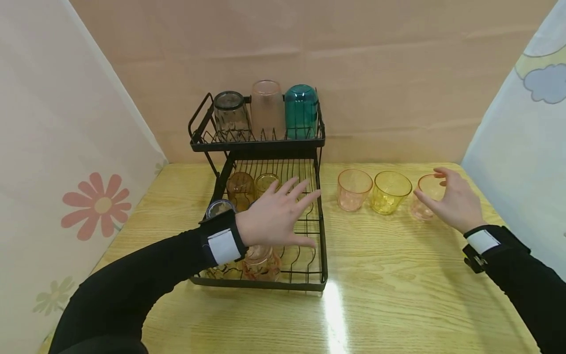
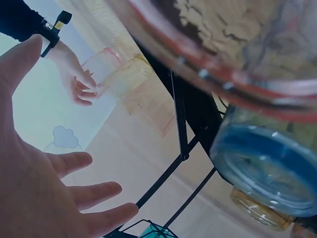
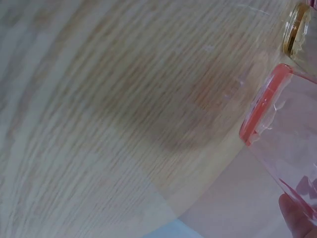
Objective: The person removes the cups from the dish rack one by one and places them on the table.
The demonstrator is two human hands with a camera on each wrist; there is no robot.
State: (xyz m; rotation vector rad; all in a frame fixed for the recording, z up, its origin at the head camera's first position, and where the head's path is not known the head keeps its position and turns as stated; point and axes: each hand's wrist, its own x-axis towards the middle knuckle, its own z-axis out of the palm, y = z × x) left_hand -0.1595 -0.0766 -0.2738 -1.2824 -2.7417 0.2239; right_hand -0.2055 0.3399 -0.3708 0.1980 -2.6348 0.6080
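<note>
My left hand (image 1: 276,216) hovers over the lower tier of a black dish rack (image 1: 325,236), fingers straight and spread, holding nothing. Below its wrist a pink glass (image 1: 261,265) lies in the rack; its rim looms large in the left wrist view. A blue-rimmed glass (image 2: 267,163) and an amber glass (image 1: 240,189) are also close by. At the right, my right hand (image 1: 460,201) curves its thumb and fingers about the rim of a pink glass (image 3: 292,124) that stands upright on the table. One fingertip meets this rim in the right wrist view.
A yellow glass (image 1: 391,191) and another pink glass (image 1: 353,189) stand upright in line left of the right hand. On the upper tier are a grey glass (image 1: 231,115), a tall pink glass (image 1: 267,110) and a teal glass (image 1: 301,113), bottoms up. Wall sheets border the wooden table (image 1: 389,295).
</note>
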